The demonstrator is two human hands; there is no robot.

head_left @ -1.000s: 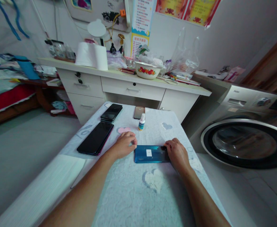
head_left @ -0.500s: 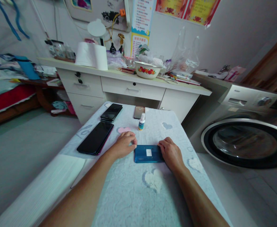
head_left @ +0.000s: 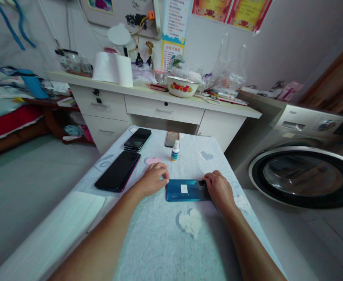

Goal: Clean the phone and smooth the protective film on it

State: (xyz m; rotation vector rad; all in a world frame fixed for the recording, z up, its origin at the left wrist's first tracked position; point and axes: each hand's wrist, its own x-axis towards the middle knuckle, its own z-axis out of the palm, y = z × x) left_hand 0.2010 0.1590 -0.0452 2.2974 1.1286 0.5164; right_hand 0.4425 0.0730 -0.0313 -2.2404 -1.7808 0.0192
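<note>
A blue smartphone (head_left: 189,190) lies back up on the cloth-covered table, with a small white label on its back. At its upper left corner, my left hand (head_left: 155,179) is curled, thumb and fingertips against the edge. My right hand (head_left: 220,189) rests over the phone's right end, covering part of it and reaching near the dark camera area. Its fingers are bent together; whatever is under or between them is hidden. Just beyond the phone stands a small white spray bottle (head_left: 175,151) with a blue and yellow label.
To the left lie a large black-screened phone (head_left: 118,171) and a stack of phones (head_left: 138,139). Another phone (head_left: 172,139) is at the table's far edge. A white desk (head_left: 165,110) stands behind, with a washing machine (head_left: 294,128) at the right.
My right hand has slid rightward along the blue smartphone, uncovering more of its back and the dark camera area. My left hand and the phone have stayed in place.
</note>
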